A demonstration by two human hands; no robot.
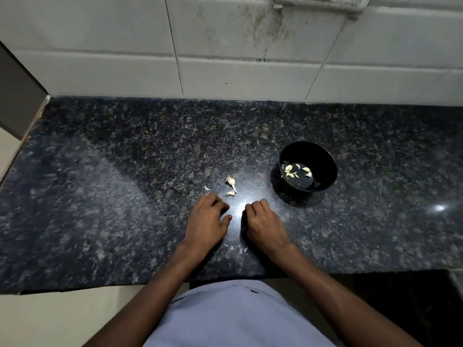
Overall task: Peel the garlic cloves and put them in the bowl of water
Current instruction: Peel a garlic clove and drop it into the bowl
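Note:
A black bowl (327, 159) of water stands on the counter to the right, with several peeled garlic cloves (290, 170) floating in it. Two unpeeled garlic pieces (231, 182) lie just beyond my hands, with a loose flake of skin (207, 188) to their left. My left hand (209, 217) rests on the counter with loosely curled fingers and the thumb out. My right hand (263, 222) rests beside it, its fingers curled under. I see nothing held in either hand, though the undersides are hidden.
The dark speckled granite counter (125, 184) ends at a white tiled wall (225, 58) behind and at a near edge by my body. Small skin scraps (238, 249) lie between my wrists. A grey panel (17, 101) stands at the far left.

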